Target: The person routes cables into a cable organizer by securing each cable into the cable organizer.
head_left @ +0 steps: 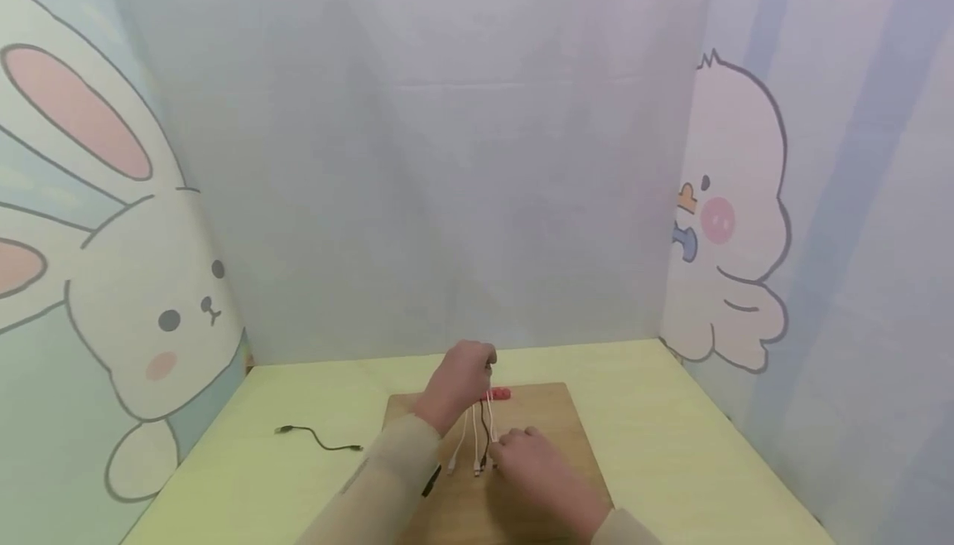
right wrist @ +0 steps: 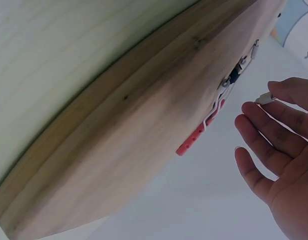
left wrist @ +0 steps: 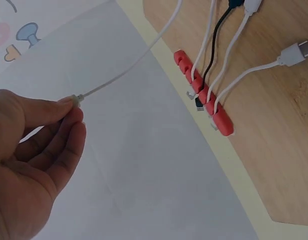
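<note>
My left hand (head_left: 460, 383) is raised over the far part of a wooden board (head_left: 547, 421), pinching the small plug of a white cable (left wrist: 124, 71) between thumb and fingertips. Lower and to the right, my right hand (head_left: 538, 469) pinches a white plug (right wrist: 265, 98) between thumb and index finger; its other fingers are spread. A white cable runs between both hands in the head view. On the board's far edge lies a red cable holder (left wrist: 223, 121). Several white cables and one black cable (left wrist: 212, 50) sit in its slots, their larger plugs towards me.
A short black cable (head_left: 320, 441) lies on the pale yellow table (head_left: 224, 487) left of the board. A small black piece (head_left: 431, 480) shows beside the left sleeve. A grey wall (head_left: 447, 197) stands behind, with cartoon-printed panels at both sides.
</note>
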`<state>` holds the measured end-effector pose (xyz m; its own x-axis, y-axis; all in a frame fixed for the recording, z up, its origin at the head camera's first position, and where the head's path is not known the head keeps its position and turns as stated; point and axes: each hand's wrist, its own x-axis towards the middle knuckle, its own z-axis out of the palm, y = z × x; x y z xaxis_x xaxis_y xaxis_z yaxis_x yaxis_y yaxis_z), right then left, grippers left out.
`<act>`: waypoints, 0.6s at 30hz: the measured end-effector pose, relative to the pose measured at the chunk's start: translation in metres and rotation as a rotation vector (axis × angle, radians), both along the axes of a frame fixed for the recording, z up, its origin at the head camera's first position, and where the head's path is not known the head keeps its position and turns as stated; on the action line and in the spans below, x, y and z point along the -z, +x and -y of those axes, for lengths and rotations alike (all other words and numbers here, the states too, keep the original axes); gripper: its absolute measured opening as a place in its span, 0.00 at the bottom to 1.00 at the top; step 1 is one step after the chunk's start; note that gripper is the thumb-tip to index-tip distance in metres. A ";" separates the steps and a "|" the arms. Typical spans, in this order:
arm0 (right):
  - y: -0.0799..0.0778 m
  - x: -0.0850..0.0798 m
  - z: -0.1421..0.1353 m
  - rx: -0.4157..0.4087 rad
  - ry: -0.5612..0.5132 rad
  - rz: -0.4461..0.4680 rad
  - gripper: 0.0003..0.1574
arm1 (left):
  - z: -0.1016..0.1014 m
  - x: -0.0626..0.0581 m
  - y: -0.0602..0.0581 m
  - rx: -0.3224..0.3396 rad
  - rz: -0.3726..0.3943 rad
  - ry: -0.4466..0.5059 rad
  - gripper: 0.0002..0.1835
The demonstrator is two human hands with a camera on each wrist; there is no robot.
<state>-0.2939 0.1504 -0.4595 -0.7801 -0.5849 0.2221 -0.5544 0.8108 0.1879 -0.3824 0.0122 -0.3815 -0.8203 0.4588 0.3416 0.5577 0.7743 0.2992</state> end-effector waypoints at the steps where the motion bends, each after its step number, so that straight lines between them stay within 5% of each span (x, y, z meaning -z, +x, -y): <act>1: 0.000 0.001 -0.001 0.007 -0.003 0.012 0.06 | -0.002 0.004 -0.004 -0.002 0.004 0.003 0.11; 9: -0.001 0.009 -0.009 0.030 -0.034 0.049 0.10 | -0.011 0.033 -0.028 -0.018 0.043 0.019 0.11; 18: -0.004 0.009 -0.012 0.063 -0.032 0.120 0.10 | -0.013 0.056 -0.047 -0.036 0.049 -0.082 0.08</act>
